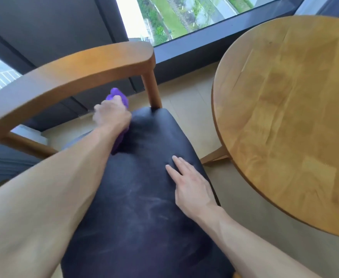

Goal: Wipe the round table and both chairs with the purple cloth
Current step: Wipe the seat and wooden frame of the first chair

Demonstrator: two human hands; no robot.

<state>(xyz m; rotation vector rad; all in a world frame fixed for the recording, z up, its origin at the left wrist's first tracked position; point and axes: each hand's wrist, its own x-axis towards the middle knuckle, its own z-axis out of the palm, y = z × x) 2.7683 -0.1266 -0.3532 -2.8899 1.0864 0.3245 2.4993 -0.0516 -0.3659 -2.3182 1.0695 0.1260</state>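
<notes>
Cloth (118, 97): far seat edge, bunched in our left hand (112, 115) | right hand (190, 185): flat on seat (144, 217), holding nothing | soft, light (likely slides on leather); grip it wadded

Bright daylight from the window (184, 19); wide-angle edges bend.

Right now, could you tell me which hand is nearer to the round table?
Right. The right hand rests flat on the dark chair seat at its table-side edge; the left hand grips the purple cloth at the seat's far corner, away from the round table.
</notes>
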